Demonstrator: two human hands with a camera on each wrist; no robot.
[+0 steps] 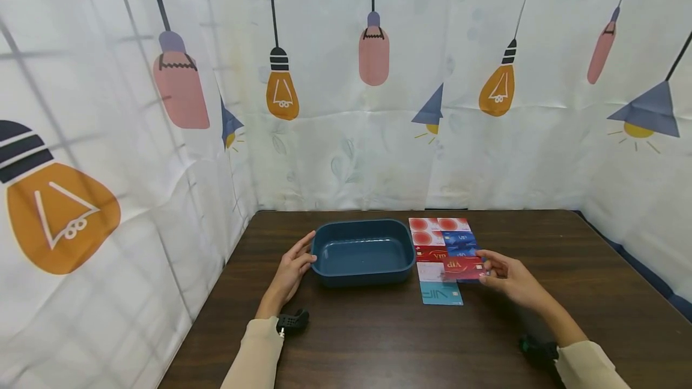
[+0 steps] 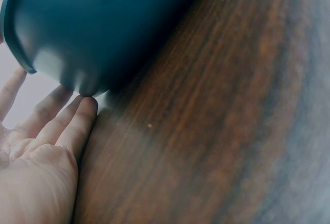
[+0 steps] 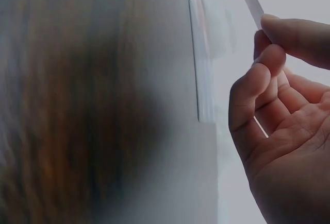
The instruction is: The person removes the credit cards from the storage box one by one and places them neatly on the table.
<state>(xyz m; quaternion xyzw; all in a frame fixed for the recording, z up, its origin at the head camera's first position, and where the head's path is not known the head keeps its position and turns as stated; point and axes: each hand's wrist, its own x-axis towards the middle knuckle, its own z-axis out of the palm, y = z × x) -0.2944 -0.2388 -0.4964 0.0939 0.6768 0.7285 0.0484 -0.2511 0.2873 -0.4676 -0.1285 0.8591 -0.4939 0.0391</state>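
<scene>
A dark teal rectangular basin (image 1: pixel 363 279) stands on the table, its hollow facing up. My left hand (image 1: pixel 292 272) rests against its left end. In the left wrist view, fairly straight fingers (image 2: pixel 77 123) touch the basin's outer wall (image 2: pixel 103 33). Right of the basin, my right hand (image 1: pixel 510 281) pinches the right end of a red VIP card (image 1: pixel 462 268) between thumb and fingers. In the right wrist view this card (image 3: pixel 249 0) appears edge-on, raised above the others. Under and around it lie several cards, among them a teal one (image 1: pixel 441 294) and a blue one (image 1: pixel 459 242).
The brown wooden table (image 1: pixel 367 341) carries the basin and cards. White red-dotted cards (image 1: pixel 424 224) lie at the far end of the group. A patterned curtain (image 1: pixel 346 155) hangs behind the table and along both sides.
</scene>
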